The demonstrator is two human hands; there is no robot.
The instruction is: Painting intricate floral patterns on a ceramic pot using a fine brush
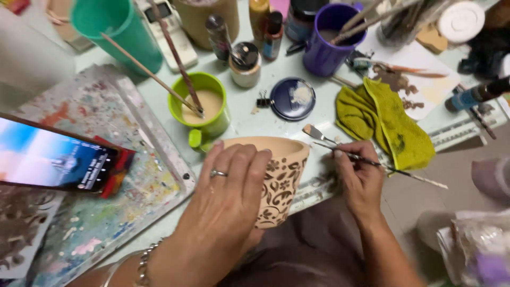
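The left hand (228, 196) wears a silver ring and a chain bracelet at the wrist, while the right hand (358, 178) is bare.

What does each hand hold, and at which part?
The left hand grips the clay pot over its rim and side. The right hand pinches a thin paintbrush on the handle, near the bristle end.

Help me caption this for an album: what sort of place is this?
Likely a home craft or painting table. The left hand steadies a stencilled clay pot, the right hand holds a fine brush, and a paint-splattered tray and green cup with brushes sit nearby.
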